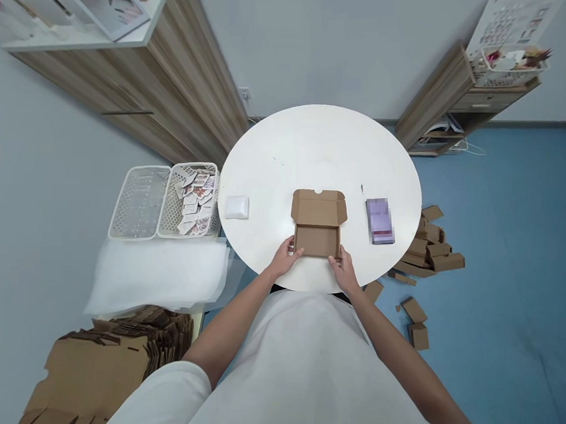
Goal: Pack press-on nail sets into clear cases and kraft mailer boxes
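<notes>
Both forearms reach to the open cardboard box (pixel 318 226) at the near edge of the round white table (pixel 307 140).
My left hand (pixel 286 256) pinches its near left corner and my right hand (pixel 344 269) its near right corner, fingers closed on the walls. A purple pack (pixel 379 220) lies just right.

Bright even indoor light, soft faint shadows, strong fisheye bending at edges, sharp centre

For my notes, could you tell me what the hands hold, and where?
The open cardboard box: left hand at its near-left corner, right hand at its near-right.
</notes>
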`<action>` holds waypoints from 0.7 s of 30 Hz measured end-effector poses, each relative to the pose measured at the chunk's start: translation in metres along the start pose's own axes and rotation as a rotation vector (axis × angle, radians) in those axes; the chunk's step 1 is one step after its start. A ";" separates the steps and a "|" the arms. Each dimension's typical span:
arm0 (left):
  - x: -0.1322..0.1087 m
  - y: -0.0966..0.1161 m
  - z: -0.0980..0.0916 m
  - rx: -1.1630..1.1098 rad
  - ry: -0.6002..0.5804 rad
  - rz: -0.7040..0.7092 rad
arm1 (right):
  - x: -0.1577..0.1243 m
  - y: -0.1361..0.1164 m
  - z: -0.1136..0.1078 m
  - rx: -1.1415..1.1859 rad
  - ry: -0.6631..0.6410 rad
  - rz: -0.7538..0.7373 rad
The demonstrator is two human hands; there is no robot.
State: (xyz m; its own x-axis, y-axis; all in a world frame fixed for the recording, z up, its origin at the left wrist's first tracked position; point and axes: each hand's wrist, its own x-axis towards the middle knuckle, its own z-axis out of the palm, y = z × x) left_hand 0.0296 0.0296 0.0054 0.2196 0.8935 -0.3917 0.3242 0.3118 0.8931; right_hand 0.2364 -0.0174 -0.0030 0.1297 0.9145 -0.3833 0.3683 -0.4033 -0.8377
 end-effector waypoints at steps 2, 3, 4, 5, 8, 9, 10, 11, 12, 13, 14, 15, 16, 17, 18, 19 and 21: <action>0.006 0.006 0.007 -0.050 0.000 0.011 | 0.006 0.002 -0.007 0.046 -0.034 -0.005; 0.008 0.008 0.010 -0.062 0.003 0.018 | 0.008 0.003 -0.010 0.058 -0.051 -0.005; 0.010 0.011 0.012 -0.063 0.006 0.026 | 0.010 0.005 -0.013 0.064 -0.064 -0.006; 0.011 0.012 0.014 -0.055 0.005 0.031 | 0.012 0.007 -0.015 0.068 -0.076 -0.010; 0.010 0.014 0.019 -0.012 0.004 0.023 | 0.015 0.014 -0.019 0.078 -0.103 -0.036; 0.009 0.014 0.020 -0.002 0.006 0.012 | 0.015 0.015 -0.020 0.080 -0.107 -0.045; 0.008 0.012 0.022 0.005 0.014 -0.004 | 0.015 0.017 -0.020 0.078 -0.109 -0.051; 0.006 0.011 0.023 0.009 0.028 -0.023 | 0.014 0.019 -0.019 0.075 -0.108 -0.056; 0.005 0.008 0.025 0.011 0.045 -0.041 | 0.013 0.020 -0.018 0.070 -0.103 -0.060; 0.003 0.006 0.026 0.011 0.057 -0.056 | 0.012 0.021 -0.018 0.068 -0.095 -0.063; 0.000 0.003 0.027 0.007 0.065 -0.068 | 0.010 0.023 -0.017 0.071 -0.080 -0.063; -0.002 0.001 0.028 0.000 0.068 -0.075 | 0.008 0.024 -0.016 0.079 -0.060 -0.058; -0.004 -0.002 0.028 -0.008 0.067 -0.078 | 0.005 0.026 -0.014 0.093 -0.036 -0.047; -0.007 -0.004 0.028 -0.016 0.066 -0.080 | 0.002 0.027 -0.013 0.110 -0.007 -0.034; -0.010 -0.006 0.027 -0.024 0.068 -0.083 | -0.001 0.028 -0.012 0.129 0.021 -0.017; -0.012 -0.009 0.025 -0.033 0.074 -0.087 | -0.005 0.029 -0.010 0.146 0.043 0.003; -0.017 -0.013 0.019 -0.054 0.100 -0.096 | -0.012 0.030 -0.005 0.178 0.059 0.052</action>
State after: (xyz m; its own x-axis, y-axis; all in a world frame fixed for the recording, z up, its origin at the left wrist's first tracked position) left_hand 0.0392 0.0042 -0.0037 0.0965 0.8856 -0.4544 0.2890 0.4119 0.8642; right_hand 0.2510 -0.0404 -0.0216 0.1999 0.8905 -0.4087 0.1918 -0.4446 -0.8749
